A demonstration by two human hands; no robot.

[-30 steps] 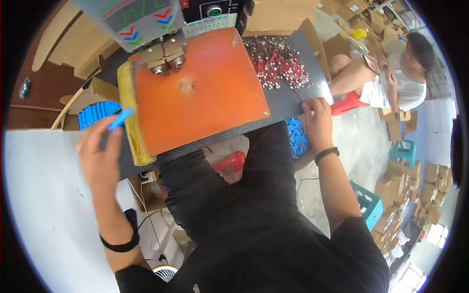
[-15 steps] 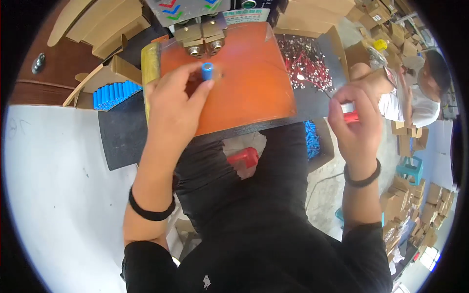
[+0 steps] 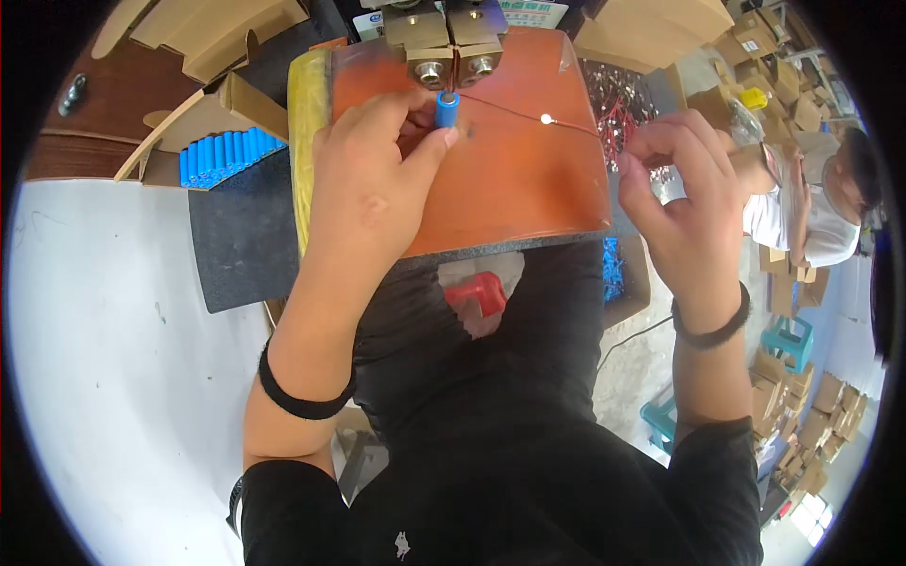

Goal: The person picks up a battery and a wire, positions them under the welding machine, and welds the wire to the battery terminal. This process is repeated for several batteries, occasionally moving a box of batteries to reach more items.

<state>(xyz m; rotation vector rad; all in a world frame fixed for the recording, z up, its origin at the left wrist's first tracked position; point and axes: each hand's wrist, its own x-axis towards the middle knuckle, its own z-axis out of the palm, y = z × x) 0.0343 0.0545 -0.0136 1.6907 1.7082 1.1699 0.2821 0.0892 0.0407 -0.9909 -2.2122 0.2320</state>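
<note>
My left hand (image 3: 373, 179) is closed round a blue cylindrical battery cell (image 3: 446, 113), held upright. The cell's top end sits right beneath the two electrodes of a spot welding machine (image 3: 455, 57). From the cell's top a thin dark red wire (image 3: 510, 109) stretches to the right, with a shiny round metal tab (image 3: 545, 120) partway along it. My right hand (image 3: 689, 189) pinches the wire's right part between thumb and forefinger. Its exact end is hidden at the fingertips. An orange work board (image 3: 519, 193) lies under both the cell and the wire.
A heap of red and black wires with metal tabs (image 3: 618, 94) lies right of the board. At left stands a cardboard box of blue cells (image 3: 222, 158). Another box with blue pieces (image 3: 613, 269) is low at right. A person in white (image 3: 830, 208) sits beyond.
My left hand has brought the cell up and right, under the electrodes. My right hand has come slightly inward and up, and the wire now stretches taut across the board.
</note>
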